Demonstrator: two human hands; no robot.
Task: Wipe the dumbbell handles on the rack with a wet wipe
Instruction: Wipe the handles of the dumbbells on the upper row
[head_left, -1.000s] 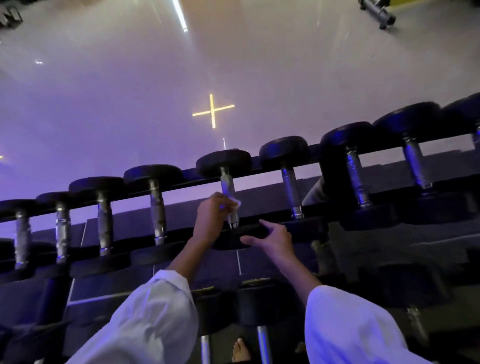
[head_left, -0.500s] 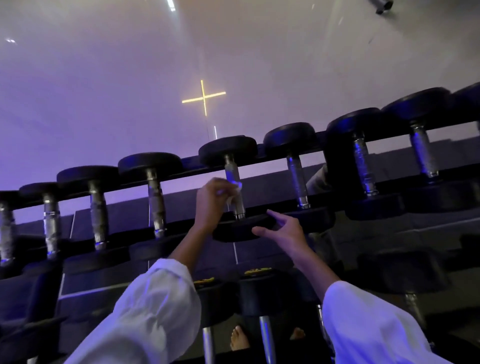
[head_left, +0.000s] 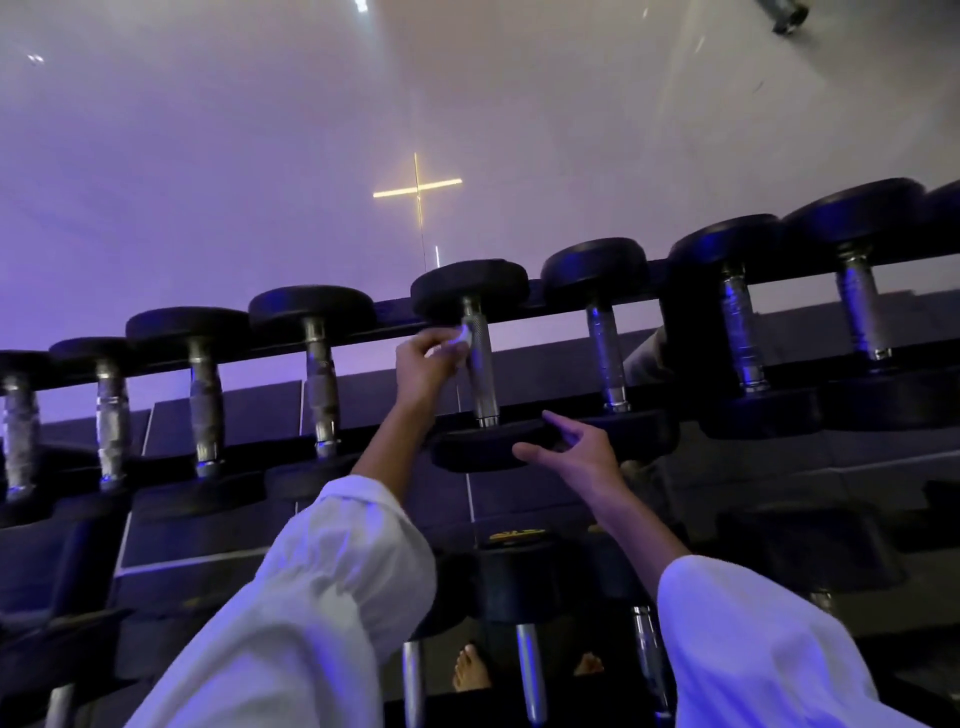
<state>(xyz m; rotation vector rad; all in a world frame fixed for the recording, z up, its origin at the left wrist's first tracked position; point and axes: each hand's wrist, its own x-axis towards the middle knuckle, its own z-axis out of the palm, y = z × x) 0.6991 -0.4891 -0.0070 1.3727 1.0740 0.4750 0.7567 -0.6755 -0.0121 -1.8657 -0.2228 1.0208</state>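
now that my left hand (head_left: 423, 364), pinching the wipe (head_left: 461, 338), has slid to the far end of the handle (head_left: 483, 379), this one looks nearly done; my right hand (head_left: 576, 457), fingers loose, rests on the head (head_left: 478, 451) below the handle.

Yellow cross light (head_left: 417, 188) abv; bare feet (head_left: 470, 670) btm.

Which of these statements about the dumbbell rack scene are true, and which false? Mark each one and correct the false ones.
1. The left hand holds a wet wipe against a dumbbell handle. True.
2. The right hand grips a handle. False: its fingers are extended beside the weight head, holding nothing.
3. Both arms wear white sleeves. True.
4. The upper row holds only two dumbbells. False: more than six dumbbells line it.
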